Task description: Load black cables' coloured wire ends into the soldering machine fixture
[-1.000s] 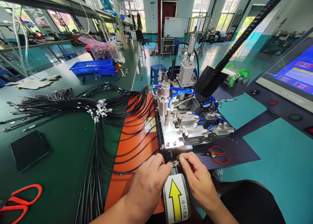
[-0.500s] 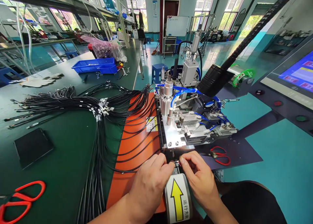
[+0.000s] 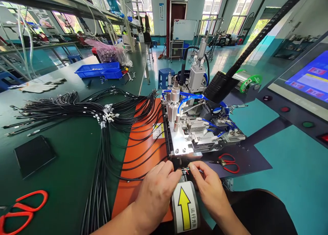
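Head view: left hand (image 3: 156,190) and right hand (image 3: 208,185) both pinch the thin red-tipped black cable end (image 3: 186,170) just below the silver pneumatic crimping machine (image 3: 191,132); fingertips sit close, slip risks pinch or misfeed

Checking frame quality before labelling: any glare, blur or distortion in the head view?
Head view: wide-angle warp bends the bench edge and the window frames; windows blown out by daylight; bright glare on the machine's metal plate; screen sharp but cut off at the right edge; both hands, left hand and right hand, in focus, the tiny wire ends between them too small to resolve.
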A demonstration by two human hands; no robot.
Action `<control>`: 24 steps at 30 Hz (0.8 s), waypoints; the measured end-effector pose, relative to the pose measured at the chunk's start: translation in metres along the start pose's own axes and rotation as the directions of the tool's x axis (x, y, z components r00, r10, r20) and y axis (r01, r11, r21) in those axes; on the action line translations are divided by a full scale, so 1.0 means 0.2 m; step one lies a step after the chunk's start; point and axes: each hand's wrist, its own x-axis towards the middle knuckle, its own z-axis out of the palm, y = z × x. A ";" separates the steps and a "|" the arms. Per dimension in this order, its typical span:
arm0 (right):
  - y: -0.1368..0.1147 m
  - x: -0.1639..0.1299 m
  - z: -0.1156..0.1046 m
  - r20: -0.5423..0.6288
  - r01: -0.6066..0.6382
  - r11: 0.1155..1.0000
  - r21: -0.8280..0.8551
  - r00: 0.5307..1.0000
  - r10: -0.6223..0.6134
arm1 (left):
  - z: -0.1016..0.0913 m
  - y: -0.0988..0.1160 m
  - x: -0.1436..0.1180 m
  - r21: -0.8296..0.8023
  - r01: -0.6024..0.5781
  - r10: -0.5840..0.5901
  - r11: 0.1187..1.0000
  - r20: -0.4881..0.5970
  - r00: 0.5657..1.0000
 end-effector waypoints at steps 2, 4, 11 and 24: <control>-0.01 -0.03 -0.01 0.012 -0.039 0.999 0.006 0.999 0.039 | 0.00 0.00 0.00 0.011 0.008 -0.008 1.000 0.008 1.000; -0.03 -0.05 -0.01 0.067 -0.056 0.998 0.029 0.996 0.054 | 0.00 0.00 0.00 0.013 0.015 -0.015 1.000 0.014 1.000; -0.11 -0.06 -0.01 0.087 -0.010 0.999 -0.044 0.996 0.014 | 0.02 -0.01 0.00 0.001 0.029 -0.029 1.000 0.016 0.999; -0.07 -0.03 -0.02 0.048 0.176 0.959 -0.222 0.984 -0.169 | 0.02 0.00 0.00 0.015 0.029 -0.030 0.999 0.024 0.999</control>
